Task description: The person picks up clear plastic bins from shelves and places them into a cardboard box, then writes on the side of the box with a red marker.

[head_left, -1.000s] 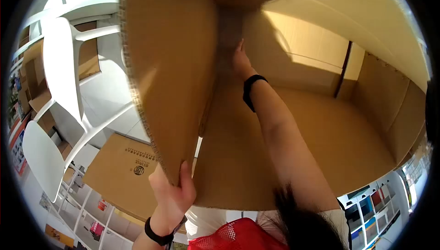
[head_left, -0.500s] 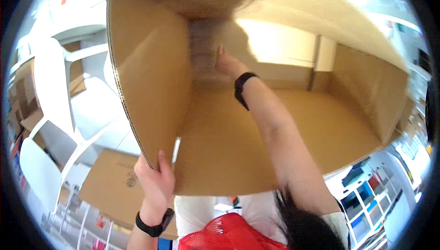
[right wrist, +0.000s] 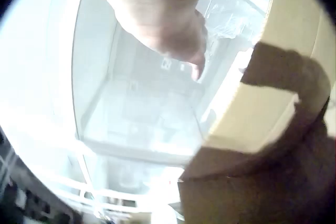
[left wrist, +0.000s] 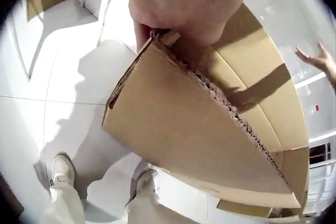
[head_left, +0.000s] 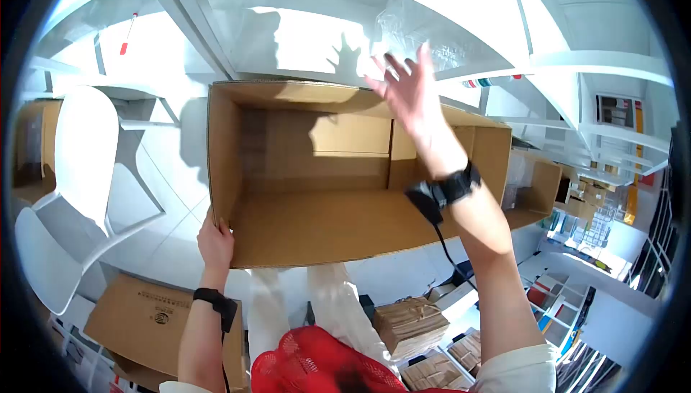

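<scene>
A large open cardboard box [head_left: 317,231] fills the middle of the head view, its inside facing up toward me and holding nothing that shows. At its near left corner, my left hand [head_left: 216,243] grips the edge of the side wall. The left wrist view shows that hand [left wrist: 189,3] from close by, over the corrugated edge of the box [left wrist: 194,129]. Raised over the far rim is my right hand [head_left: 412,98], fingers spread, with nothing in it. The right wrist view has this hand [right wrist: 168,29] beside the sunlit cardboard wall [right wrist: 252,113].
White chairs [head_left: 86,155] stand at the left. A printed cardboard box [head_left: 140,310] lies at the lower left, and stacked flat cardboard [head_left: 409,327] near my legs. Another open box [head_left: 540,181] adjoins on the right. A white frame [head_left: 576,65] runs along the far side.
My right hand has come out of the box and up over its far rim, fingers spreading. The box looks lower and farther off. My left hand still grips its left side.
</scene>
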The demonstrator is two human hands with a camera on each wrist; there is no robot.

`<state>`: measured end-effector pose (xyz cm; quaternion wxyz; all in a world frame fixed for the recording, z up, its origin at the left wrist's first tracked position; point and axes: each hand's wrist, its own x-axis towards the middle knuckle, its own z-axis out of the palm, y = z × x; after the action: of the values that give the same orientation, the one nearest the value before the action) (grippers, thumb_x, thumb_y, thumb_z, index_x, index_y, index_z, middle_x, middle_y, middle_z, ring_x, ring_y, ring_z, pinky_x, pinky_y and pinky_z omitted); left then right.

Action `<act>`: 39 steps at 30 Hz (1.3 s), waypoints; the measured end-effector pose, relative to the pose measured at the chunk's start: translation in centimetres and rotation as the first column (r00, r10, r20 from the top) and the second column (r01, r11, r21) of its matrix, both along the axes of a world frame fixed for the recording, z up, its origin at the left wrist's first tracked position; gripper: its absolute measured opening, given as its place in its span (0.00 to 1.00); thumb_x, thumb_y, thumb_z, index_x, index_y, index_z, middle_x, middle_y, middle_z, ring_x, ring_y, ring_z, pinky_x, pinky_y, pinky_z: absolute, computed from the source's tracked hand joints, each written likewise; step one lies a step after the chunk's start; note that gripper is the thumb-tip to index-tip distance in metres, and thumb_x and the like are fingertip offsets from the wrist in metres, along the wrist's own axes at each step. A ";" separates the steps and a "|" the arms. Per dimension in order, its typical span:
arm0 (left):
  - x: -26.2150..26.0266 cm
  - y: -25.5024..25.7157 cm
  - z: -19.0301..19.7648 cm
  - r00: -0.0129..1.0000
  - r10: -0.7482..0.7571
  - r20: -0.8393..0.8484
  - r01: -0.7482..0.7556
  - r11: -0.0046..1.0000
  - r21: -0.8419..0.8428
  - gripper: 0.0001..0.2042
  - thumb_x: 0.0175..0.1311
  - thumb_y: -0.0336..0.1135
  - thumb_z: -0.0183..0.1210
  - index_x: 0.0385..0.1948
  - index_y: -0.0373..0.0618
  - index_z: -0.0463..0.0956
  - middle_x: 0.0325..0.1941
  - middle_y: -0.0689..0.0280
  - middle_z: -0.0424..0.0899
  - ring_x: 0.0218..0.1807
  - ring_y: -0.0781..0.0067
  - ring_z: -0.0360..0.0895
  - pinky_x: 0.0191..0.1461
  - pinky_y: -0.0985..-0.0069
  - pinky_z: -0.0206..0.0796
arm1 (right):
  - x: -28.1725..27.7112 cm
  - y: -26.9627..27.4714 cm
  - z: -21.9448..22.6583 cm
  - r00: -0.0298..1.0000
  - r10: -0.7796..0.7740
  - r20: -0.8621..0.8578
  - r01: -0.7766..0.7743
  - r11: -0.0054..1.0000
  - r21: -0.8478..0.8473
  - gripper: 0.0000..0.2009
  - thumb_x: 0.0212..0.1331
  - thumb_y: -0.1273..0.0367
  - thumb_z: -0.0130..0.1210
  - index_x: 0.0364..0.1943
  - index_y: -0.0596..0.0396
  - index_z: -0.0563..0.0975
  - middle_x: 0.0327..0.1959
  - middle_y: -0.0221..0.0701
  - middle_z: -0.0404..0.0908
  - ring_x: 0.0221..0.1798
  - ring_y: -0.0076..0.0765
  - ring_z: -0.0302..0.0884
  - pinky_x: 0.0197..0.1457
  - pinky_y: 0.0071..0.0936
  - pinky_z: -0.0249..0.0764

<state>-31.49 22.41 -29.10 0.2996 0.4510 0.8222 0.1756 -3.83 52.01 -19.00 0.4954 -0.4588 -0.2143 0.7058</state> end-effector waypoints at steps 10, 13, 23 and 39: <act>0.5 -0.5 0.0 0.994 0.102 0.039 -0.100 0.994 -0.046 0.15 0.57 0.27 0.48 0.48 0.42 0.69 0.37 0.52 0.79 0.40 0.49 0.75 0.41 0.64 0.69 | 1.5 10.8 0.0 0.907 -0.421 -0.018 0.408 0.887 -0.217 0.40 0.51 0.47 0.49 0.65 0.44 0.44 0.63 0.42 0.42 0.66 0.44 0.42 0.61 0.51 0.51; 0.4 -0.3 0.1 0.996 0.085 0.011 -0.084 0.996 -0.036 0.15 0.58 0.28 0.47 0.48 0.42 0.69 0.38 0.53 0.79 0.40 0.50 0.76 0.41 0.63 0.69 | 0.4 9.9 1.1 0.913 -0.408 -0.007 0.397 0.893 -0.213 0.42 0.51 0.46 0.49 0.65 0.44 0.42 0.61 0.45 0.43 0.66 0.44 0.42 0.61 0.48 0.53; 0.0 -0.3 -0.1 0.997 0.080 -0.002 -0.080 0.995 -0.058 0.18 0.56 0.27 0.48 0.51 0.50 0.68 0.34 0.54 0.79 0.35 0.51 0.76 0.38 0.62 0.68 | -6.7 1.1 0.6 0.991 -0.109 0.076 0.114 0.991 -0.068 0.34 0.50 0.51 0.56 0.56 0.52 0.56 0.50 0.43 0.59 0.49 0.42 0.63 0.50 0.44 0.64; -1.4 -0.4 -0.6 0.998 0.047 0.032 -0.044 0.997 -0.069 0.18 0.56 0.31 0.48 0.50 0.46 0.69 0.32 0.52 0.79 0.34 0.48 0.76 0.39 0.61 0.68 | 1.3 -16.3 2.5 0.723 0.529 0.445 -0.476 0.848 -0.235 0.32 0.47 0.68 0.53 0.60 0.60 0.56 0.52 0.35 0.67 0.54 0.34 0.66 0.57 0.31 0.63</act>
<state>-32.91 21.96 -29.69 0.3246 0.4186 0.8326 0.1619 -2.53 35.76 -16.46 0.1890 -0.5731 -0.4127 0.6822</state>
